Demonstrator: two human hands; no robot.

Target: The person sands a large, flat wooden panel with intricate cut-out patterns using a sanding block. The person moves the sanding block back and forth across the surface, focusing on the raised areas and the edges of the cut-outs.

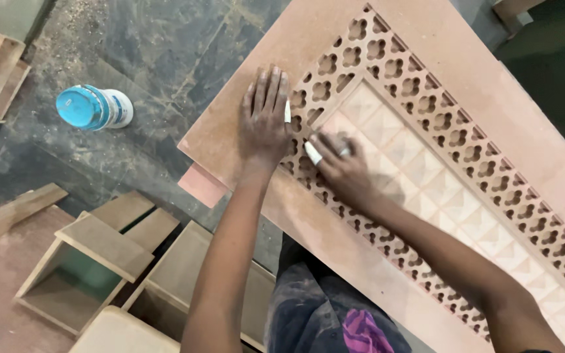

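Both forearms reached over the carved fibreboard panel [465, 85]. Left hand [264, 117] lay flat, fingers spread, on its plain border. Right hand [342, 167] was closed around a small white piece [312, 153] at the lattice [426, 98]. Excess pressure could probably snap the thin fretwork. A blue-capped jar [93, 108] lay well apart on the dusty floor [165, 52], beside open wooden boxes [86, 268].

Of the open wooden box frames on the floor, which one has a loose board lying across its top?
The leftmost box frame: a flat board lies across its upper corner; the neighbouring box frame has none.
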